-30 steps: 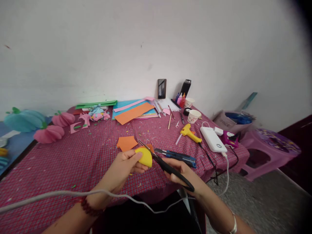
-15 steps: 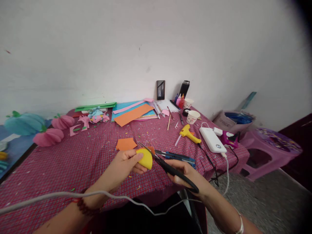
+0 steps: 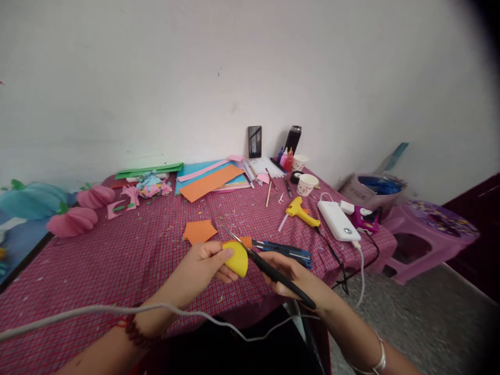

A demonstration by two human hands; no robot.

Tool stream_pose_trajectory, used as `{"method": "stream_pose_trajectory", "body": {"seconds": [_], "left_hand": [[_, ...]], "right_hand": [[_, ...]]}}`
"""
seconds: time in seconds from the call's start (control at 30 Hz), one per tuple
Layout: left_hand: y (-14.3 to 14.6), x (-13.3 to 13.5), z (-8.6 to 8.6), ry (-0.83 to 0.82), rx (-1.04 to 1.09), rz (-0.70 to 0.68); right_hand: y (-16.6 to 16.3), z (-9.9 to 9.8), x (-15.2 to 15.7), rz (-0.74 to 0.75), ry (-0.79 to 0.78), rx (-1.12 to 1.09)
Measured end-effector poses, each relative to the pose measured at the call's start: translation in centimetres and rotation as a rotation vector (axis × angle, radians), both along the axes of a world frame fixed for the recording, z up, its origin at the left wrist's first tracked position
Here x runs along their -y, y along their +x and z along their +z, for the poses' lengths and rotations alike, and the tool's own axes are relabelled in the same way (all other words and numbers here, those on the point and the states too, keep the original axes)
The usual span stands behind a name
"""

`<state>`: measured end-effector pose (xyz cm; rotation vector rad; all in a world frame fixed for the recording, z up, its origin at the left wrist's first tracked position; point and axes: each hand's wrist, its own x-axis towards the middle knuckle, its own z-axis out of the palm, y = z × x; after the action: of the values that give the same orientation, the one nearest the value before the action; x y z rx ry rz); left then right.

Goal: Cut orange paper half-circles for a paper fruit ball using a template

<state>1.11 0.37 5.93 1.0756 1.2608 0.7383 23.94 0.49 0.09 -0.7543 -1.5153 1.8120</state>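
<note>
Between the thumb and fingers of my left hand is a rounded yellow piece of paper. My right hand is closed round the black handles of a pair of scissors. The slim blades point up and left and lie along the paper's upper right edge; I cannot tell whether they touch it. Just beyond my left hand lies a cut orange piece of paper. Blue-handled tools, perhaps utility knives, rest on the table behind my right hand.
A yellow glue gun, a white power bank and paper cups stand to the right. Coloured paper sheets lie at the back; paper pumpkins at the left. A white cable crosses in front of my forearms.
The yellow paper has turned slightly and shows more of its rounded face. The scissors' blades look closer together now. The view has shifted a little.
</note>
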Motion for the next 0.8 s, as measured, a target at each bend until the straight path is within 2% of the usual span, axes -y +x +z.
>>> {"method": "stream_pose_trajectory", "body": {"seconds": [0.33,0.6,0.8], "left_hand": [[0.2,-0.2,0.3,-0.045,0.061,-0.019],[-0.6,-0.9,0.0,-0.069,0.026,-0.133],[-1.4,-1.2,0.2,-0.045,-0.071,-0.231]], "right_hand": [[0.2,-1.4,0.4,-0.076,-0.035,-0.053],[0.5,0.4,0.6,-0.041,-0.03,-0.027],[0.9,0.9,0.4,0.02,-0.064,-0.014]]}}
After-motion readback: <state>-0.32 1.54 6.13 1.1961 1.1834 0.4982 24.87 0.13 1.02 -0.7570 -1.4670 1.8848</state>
